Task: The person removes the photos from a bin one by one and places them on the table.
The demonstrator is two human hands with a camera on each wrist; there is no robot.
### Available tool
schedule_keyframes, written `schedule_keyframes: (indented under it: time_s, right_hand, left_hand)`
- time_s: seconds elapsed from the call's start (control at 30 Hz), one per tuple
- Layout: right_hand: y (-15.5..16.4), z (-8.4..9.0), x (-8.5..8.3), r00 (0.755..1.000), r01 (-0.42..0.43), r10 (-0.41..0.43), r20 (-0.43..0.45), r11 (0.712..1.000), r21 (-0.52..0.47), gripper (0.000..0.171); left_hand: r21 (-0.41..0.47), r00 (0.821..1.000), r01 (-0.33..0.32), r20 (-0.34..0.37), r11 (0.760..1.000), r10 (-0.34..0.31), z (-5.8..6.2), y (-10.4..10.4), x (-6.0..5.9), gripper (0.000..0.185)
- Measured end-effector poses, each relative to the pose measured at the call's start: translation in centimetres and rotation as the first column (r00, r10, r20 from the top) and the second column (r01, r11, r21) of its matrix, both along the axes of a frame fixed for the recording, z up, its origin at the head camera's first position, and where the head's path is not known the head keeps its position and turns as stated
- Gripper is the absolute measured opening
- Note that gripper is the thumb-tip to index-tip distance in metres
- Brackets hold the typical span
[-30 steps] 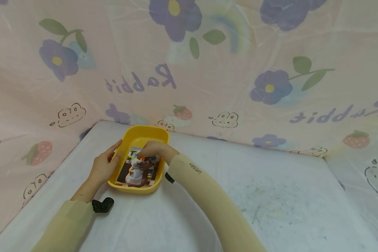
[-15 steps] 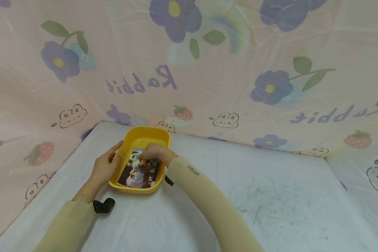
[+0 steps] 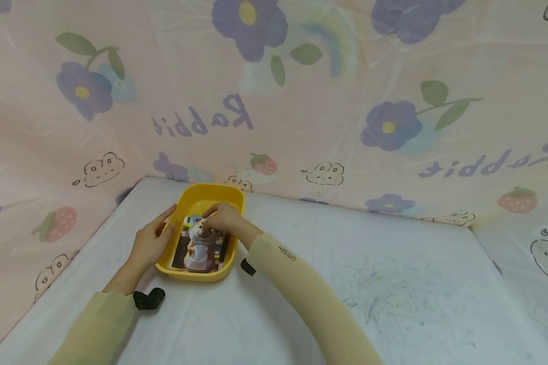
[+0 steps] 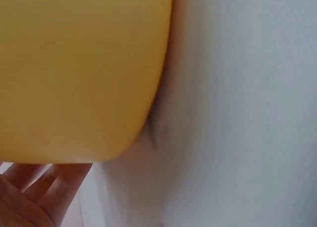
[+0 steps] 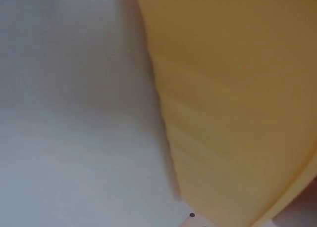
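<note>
A yellow plastic tray [image 3: 198,276] with rounded corners and raised sides sits toward the back left of the white table. Inside it lies a picture card [image 3: 198,253] printed with a cartoon hamster in a white apron. My left hand [image 3: 149,243] grips the tray's left side, thumb over the rim and fingers along the outside; its fingers [image 4: 62,190] also show beyond the tray wall in the left wrist view. My right hand [image 3: 224,219] reaches in over the right rim, its curled fingers at the card's upper edge. The fingertips' underside is hidden.
White cloth covers the table [image 3: 292,243], with smudged dark marks [image 3: 392,294] on its right side. A pink curtain [image 3: 301,116] printed with flowers and rabbits hangs behind and at both sides. A black wrist camera [image 3: 149,299] sits at the left cuff.
My right hand and wrist have shifted slightly up and right over the card. The hamster's face, brown earlier, now looks paler. The left hand and the tray have stayed in place.
</note>
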State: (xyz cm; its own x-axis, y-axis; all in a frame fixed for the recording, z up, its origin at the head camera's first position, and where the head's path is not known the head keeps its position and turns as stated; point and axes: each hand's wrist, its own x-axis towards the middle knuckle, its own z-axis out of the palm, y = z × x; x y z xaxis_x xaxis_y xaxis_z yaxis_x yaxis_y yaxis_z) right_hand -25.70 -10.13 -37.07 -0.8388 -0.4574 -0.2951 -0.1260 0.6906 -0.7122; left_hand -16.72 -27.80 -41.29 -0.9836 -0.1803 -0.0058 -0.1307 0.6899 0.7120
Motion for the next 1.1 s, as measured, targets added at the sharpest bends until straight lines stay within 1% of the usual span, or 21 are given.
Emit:
schedule_keyframes:
  time_s: [0.17,0.33,0.43,0.53,0.63,0.77,0.87,0.93,1.03,1.1]
  right_hand:
    - [0.6,-0.5,0.3,0.998,-0.059,0.056,-0.034,0.993,-0.100,0.032]
    - [1.2,-1.0,0.9,0.991,-0.111,0.094,-0.093,0.974,-0.198,0.031]
    - [1.4,-1.1,1.4,0.986,-0.124,0.094,-0.138,0.966,-0.227,0.030]
    - [1.7,-1.2,1.7,0.982,-0.127,0.087,-0.165,0.961,-0.247,0.028]
    - [2.1,-1.1,1.9,0.983,-0.121,0.077,-0.167,0.955,-0.272,0.027]
    - [2.7,-0.9,1.6,0.984,-0.105,0.051,-0.169,0.939,-0.327,0.027]
    - [3.2,-0.9,1.0,0.987,-0.078,0.016,-0.163,0.920,-0.385,0.025]
    - [3.6,-0.9,0.7,0.988,-0.048,-0.019,-0.151,0.904,-0.425,0.025]
    - [4.1,-0.8,0.3,0.987,-0.024,-0.056,-0.150,0.872,-0.489,0.025]
    - [4.5,-0.7,0.0,0.988,-0.012,-0.075,-0.139,0.844,-0.537,0.026]
  left_hand:
    - [-0.002,1.000,0.002,0.000,1.000,-0.002,0.0,0.0,0.1,0.054]
    - [-0.017,1.000,-0.007,-0.011,1.000,0.007,-0.3,-0.2,0.1,0.053]
    - [-0.013,1.000,-0.014,-0.002,1.000,0.014,-0.3,-0.3,0.0,0.053]
    - [-0.011,1.000,-0.012,0.008,1.000,0.012,-0.1,-0.1,0.0,0.053]
    - [-0.015,1.000,-0.008,0.010,1.000,0.008,0.0,0.0,-0.1,0.053]
    - [-0.010,1.000,-0.012,0.015,1.000,0.012,0.0,0.2,-0.2,0.053]
    - [0.000,1.000,-0.013,0.011,1.000,0.013,0.0,0.3,-0.3,0.053]
    - [0.000,1.000,-0.009,-0.006,1.000,0.009,0.0,0.3,-0.4,0.053]
    - [-0.005,1.000,-0.012,-0.014,1.000,0.012,-0.1,0.3,-0.2,0.052]
    - [-0.006,1.000,-0.015,-0.025,1.000,0.015,-0.1,0.2,0.0,0.052]
